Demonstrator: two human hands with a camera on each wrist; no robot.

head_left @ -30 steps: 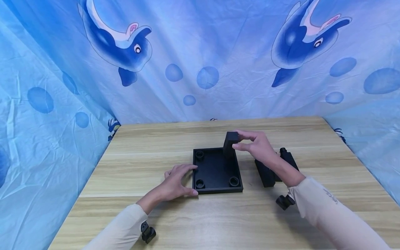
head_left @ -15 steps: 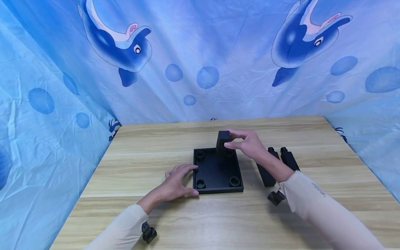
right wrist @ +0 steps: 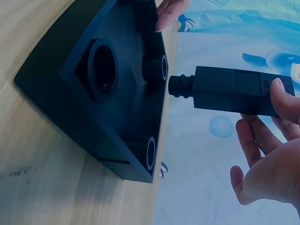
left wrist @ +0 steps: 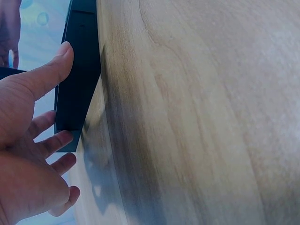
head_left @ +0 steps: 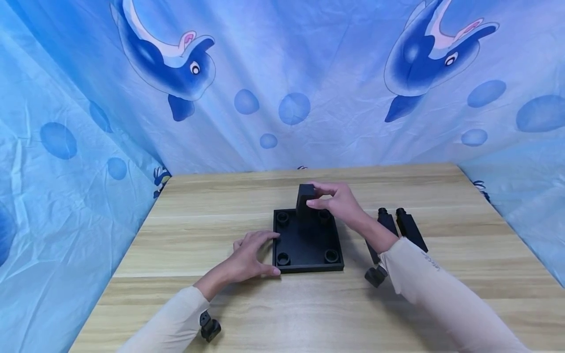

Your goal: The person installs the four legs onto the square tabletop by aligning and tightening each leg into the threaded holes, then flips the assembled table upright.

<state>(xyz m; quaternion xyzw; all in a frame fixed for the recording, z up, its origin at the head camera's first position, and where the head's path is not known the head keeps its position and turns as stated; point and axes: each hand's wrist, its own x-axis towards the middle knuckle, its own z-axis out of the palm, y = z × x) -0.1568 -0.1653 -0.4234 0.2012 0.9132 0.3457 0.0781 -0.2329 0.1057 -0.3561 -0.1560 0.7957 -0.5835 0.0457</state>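
A square black tray [head_left: 304, 240] lies on the table in the head view, with a raised rim and a round socket in each corner. My left hand [head_left: 247, 260] rests at its near left corner, thumb on the front wall and fingers by the left side. My right hand [head_left: 340, 201] pinches a black square post [head_left: 304, 201] near its top, over the far part of the tray. In the right wrist view the post's ridged round peg [right wrist: 180, 86] points at the tray, apart from the sockets. The number 122 marks the post's side.
Two more black posts [head_left: 410, 229] with round pegs lie on the wooden table [head_left: 198, 196], right of the tray; my right forearm partly covers one. A blue dolphin-print cloth [head_left: 273, 63] hangs behind and at both sides.
My right hand has carried the post leftward, from over the far right corner to between the two far sockets. The left hand and tray have stayed put.
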